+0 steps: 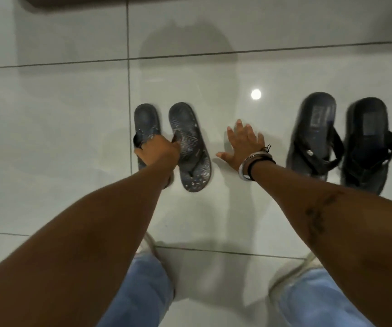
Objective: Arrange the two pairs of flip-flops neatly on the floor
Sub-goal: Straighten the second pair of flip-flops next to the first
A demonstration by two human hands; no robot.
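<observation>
Two pairs of flip-flops lie on the glossy white tiled floor (72, 138). The grey patterned pair is at centre-left: its left flip-flop (146, 122) and right flip-flop (190, 147) lie side by side, heels away from me. My left hand (158, 151) is closed over the straps of both. The black pair lies to the right, one flip-flop (313, 135) beside the other (365, 147). My right hand (243, 143), with bracelets on the wrist, hovers with fingers spread between the two pairs, holding nothing.
My knees in light blue jeans (143, 291) and my pale shoes (291, 277) are at the bottom. A dark brown edge (72, 0) runs along the top left. A lamp's reflection (255, 94) shines on the tile.
</observation>
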